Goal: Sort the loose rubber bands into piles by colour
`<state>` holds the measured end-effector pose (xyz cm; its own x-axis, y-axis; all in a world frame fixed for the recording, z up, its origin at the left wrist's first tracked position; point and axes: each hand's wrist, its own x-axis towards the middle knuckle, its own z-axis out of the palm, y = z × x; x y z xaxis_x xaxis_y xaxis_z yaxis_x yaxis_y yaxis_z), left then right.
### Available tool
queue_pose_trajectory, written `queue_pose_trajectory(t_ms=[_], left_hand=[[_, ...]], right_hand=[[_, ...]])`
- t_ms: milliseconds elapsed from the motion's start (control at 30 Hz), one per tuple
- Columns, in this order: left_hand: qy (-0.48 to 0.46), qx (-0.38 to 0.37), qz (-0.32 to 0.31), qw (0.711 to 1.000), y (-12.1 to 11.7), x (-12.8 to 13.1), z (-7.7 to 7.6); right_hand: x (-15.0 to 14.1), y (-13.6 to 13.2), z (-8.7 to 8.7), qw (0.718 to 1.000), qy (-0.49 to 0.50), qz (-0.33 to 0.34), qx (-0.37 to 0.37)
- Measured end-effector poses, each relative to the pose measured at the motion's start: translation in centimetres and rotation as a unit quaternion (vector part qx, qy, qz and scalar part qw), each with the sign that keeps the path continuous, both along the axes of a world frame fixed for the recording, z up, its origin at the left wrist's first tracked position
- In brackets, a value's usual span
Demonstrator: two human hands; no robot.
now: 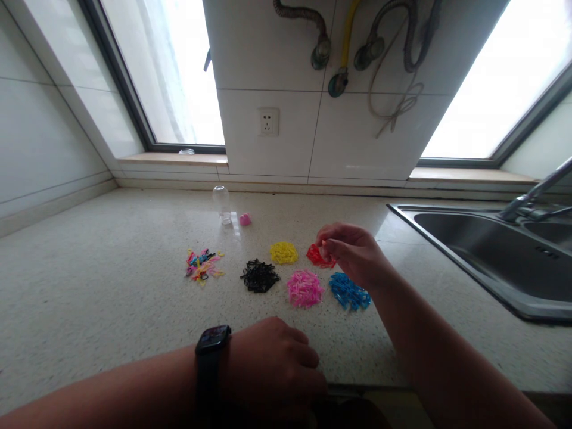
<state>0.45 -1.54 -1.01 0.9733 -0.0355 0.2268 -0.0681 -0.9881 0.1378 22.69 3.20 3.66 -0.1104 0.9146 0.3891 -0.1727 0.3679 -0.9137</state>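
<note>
My right hand (pixel 351 250) is over the pile of red elastic bands (pixel 316 255), thumb and fingertips pinched together. What sits in the pinch is too small to name. Just below that hand lies a heap of blue elastic bands (pixel 348 292), partly covered by the wrist. My left hand (pixel 277 363), with a dark watch (pixel 213 338) on its wrist, rests at the counter's front edge. Its fingers are curled and the palm is hidden. Nearest to it are the pink bands (pixel 304 289) and black bands (pixel 260 276), with yellow bands (pixel 283 252) behind.
A mixed-colour pile of bands (pixel 203 265) lies at left on the speckled counter (pixel 111 286). Farther back stand a clear bottle (pixel 222 205) and a small pink piece (pixel 245 220). A steel sink (pixel 469 244) is at right. Pipes and an outlet (pixel 269 122) are on the wall.
</note>
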Motion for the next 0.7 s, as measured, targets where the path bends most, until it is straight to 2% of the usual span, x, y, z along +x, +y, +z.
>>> queue_pose_trajectory(t_ms=[67,167,267,333,400,500,700], left_hand=[[0.001,0.0,0.001,1.0,0.0,0.0,0.0],[0.001,0.005,0.003,1.0,0.0,0.0,0.0],[-0.001,0.009,0.004,1.0,-0.1,0.0,0.0],[-0.003,0.013,0.005,1.0,-0.1,0.0,-0.1],[-0.004,0.016,0.006,1.0,-0.1,0.1,-0.2],[-0.007,0.018,0.004,1.0,0.0,0.0,-0.2],[-0.007,0.011,0.001,1.0,0.0,0.0,-0.3]], right_hand=[[0.7,0.4,0.1,0.999,-0.011,-0.025,0.021],[2.4,1.4,0.1,0.993,-0.033,-0.097,0.053],[4.0,2.5,-0.4,0.975,-0.123,-0.169,0.069],[4.8,3.1,-1.0,0.944,-0.253,-0.194,0.088],[5.2,3.6,-1.8,0.893,-0.392,-0.189,0.11],[5.2,4.1,-2.8,0.836,-0.508,-0.171,0.116],[4.6,5.0,-3.7,0.808,-0.55,-0.192,0.089]])
